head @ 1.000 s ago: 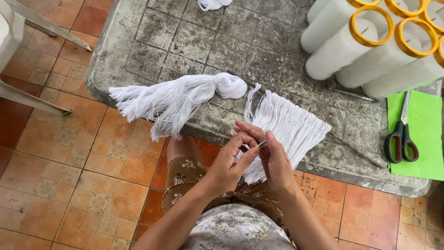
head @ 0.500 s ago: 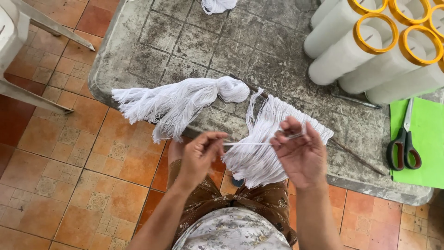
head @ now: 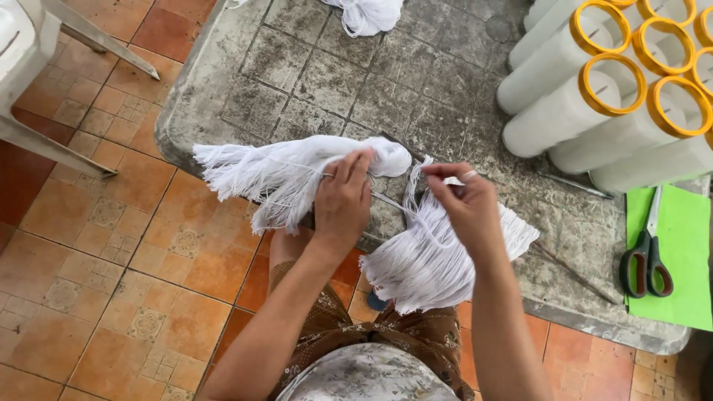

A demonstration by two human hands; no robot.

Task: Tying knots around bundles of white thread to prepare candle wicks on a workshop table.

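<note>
At the centre of the frame, 2 bundles of white thread are being worked at the near edge of a grey, worn table. The left bundle lies across the table edge with its cut fringe fanned toward the left, and its folded head is covered by the left hand, which is laid over it with curled fingers; whether the fingers are closed on a strand cannot be told. The right bundle hangs over the table edge toward the lower centre, its fringe spread downward. Above it, the right hand is closed to a pinch at thumb and forefinger on a thin white strand that runs between the 2 hands.

As a judgement, both bundles appear already cut and gathered; the binding of a head with the loose strand seems to be the part in hand, and it is not yet finished. More white thread lies at the top edge of the frame.

At the upper right, several white cones with orange rims lie stacked on the table. At the right edge, scissors with dark handles rest on a green sheet. Below and to the left, an orange tiled floor is seen, and the legs of a pale chair stand at the upper left.
</note>
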